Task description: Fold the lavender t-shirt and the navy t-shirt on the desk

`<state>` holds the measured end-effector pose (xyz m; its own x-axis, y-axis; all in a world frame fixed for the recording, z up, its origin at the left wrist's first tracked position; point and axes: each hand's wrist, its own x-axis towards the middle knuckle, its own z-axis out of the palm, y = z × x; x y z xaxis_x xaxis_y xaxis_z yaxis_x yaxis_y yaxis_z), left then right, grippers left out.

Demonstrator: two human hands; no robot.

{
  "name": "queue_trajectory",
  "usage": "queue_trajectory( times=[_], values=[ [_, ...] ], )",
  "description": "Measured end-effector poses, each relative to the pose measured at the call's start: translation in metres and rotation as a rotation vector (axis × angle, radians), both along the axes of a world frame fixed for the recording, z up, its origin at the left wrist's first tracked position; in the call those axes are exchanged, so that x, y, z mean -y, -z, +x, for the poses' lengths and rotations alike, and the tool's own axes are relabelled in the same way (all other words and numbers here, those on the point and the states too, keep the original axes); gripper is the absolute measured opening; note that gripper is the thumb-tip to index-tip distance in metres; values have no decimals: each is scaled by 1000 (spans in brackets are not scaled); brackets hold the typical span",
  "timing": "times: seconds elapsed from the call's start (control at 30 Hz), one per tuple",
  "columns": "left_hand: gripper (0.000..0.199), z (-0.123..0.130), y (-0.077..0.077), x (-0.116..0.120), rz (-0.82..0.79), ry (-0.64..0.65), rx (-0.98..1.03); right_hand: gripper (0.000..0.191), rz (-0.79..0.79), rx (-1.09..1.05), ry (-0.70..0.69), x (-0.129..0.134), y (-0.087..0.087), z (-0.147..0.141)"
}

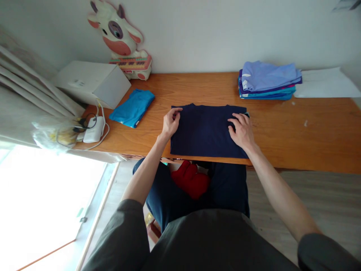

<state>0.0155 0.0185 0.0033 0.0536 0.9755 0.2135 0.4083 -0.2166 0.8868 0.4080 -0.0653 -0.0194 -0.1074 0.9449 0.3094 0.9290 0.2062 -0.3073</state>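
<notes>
A navy blue cloth [207,131], folded into a flat rectangle, lies at the front edge of the wooden table [282,131]. My left hand [171,122] is at its upper left edge, fingers bent and slightly apart, the tips by the cloth's border. On the right part of the cloth rests my right hand [241,130], its fingers spread over the fabric near the upper right corner. A small light patch shows at that corner beside the fingers.
A folded bright blue cloth [133,108] lies to the left. Folded clothes [269,81] are stacked at the back right, beside white paper [327,83]. At the left stand a white box [94,82], a cow toy [122,41] and a power strip [94,129] with cables.
</notes>
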Motion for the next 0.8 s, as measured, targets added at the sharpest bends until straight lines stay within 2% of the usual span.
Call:
queue_trajectory(
  times=[0.07, 0.17, 0.27, 0.5, 0.8],
  values=[
    [39, 8, 5, -2, 36, 63, -176, 69, -28, 27, 1, -2, 2, 1],
    [60, 19, 14, 3, 64, 184, -446, 79, -107, 60, -4, -8, 8, 2],
    [74, 24, 21, 8, 71, 246, -583, 83, -144, 78, -6, -13, 14, 4],
    [78, 22, 24, 7, 91, 254, -675, 85, -157, 105, -17, -14, 17, 5],
    [76, 24, 25, 9, 90, 229, -630, 85, -167, 97, -14, -14, 17, 4]
  ],
)
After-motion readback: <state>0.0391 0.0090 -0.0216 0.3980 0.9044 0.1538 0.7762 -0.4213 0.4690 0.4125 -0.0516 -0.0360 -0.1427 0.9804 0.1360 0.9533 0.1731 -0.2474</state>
